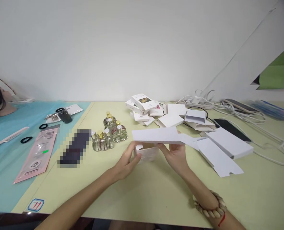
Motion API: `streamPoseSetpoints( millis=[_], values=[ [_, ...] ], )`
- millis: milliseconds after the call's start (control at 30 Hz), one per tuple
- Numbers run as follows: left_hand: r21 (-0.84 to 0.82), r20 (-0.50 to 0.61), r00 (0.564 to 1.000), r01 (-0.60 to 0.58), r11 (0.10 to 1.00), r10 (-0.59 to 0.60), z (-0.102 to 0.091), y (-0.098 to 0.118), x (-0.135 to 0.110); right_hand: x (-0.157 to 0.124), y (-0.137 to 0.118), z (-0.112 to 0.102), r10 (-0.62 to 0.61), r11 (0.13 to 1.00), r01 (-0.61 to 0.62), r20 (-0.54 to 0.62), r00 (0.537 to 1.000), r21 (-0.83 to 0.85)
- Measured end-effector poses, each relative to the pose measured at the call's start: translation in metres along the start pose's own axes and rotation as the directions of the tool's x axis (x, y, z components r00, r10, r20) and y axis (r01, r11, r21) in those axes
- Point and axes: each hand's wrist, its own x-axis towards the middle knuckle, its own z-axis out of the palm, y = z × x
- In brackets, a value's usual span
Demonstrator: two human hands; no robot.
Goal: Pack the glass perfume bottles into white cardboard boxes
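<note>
The held box is made of smooth, matt card, as are the loose boxes; the bottles are formed of clear, glossy glass and topped with shiny, metallic-looking caps; the pink packet is faced with glossy, plastic-looking film; the worktop is finished smooth and matt

A mannequin head was cut off at left; a dark rectangle was pixelated; the white carton partly hid the right hand.
</note>
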Motion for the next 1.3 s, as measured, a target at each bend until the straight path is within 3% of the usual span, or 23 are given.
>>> streamPoseSetpoints(
  millis=[267,500,667,800,1000,1200,1300],
  values=[
    [-0.034,0.0,0.992,0.127,0.991,-0.127,0.007,-0.008,-0.008,-0.003,0.006,-0.003,0.059,0.998,-0.056,0.084,0.995,-0.037],
    [0.035,-0.153,0.982,-0.111,0.993,0.115,0.007,-0.013,-0.006,0.0,0.0,-0.01,-0.072,0.989,0.094,0.185,0.98,-0.113],
    [0.154,-0.215,0.959,-0.154,0.976,0.185,0.003,-0.015,-0.005,0.002,-0.012,-0.012,-0.18,0.937,0.242,0.246,0.952,-0.253],
    [0.184,-0.199,0.957,-0.173,0.968,0.209,0.003,-0.014,-0.004,0.003,-0.017,-0.012,-0.232,0.885,0.343,0.341,0.911,-0.316],
    [0.214,-0.16,0.961,-0.189,0.958,0.225,0.0,-0.016,-0.004,0.001,-0.016,-0.008,-0.235,0.864,0.378,0.399,0.886,-0.332],
    [0.269,-0.169,0.955,-0.191,0.944,0.242,-0.004,-0.016,-0.004,0.001,-0.021,-0.004,-0.359,0.788,0.486,0.36,0.861,-0.377],
    [0.276,-0.139,0.947,-0.244,0.93,0.29,-0.004,-0.014,-0.004,0.001,-0.018,-0.003,-0.443,0.819,0.519,0.304,0.843,-0.246]
  ],
)
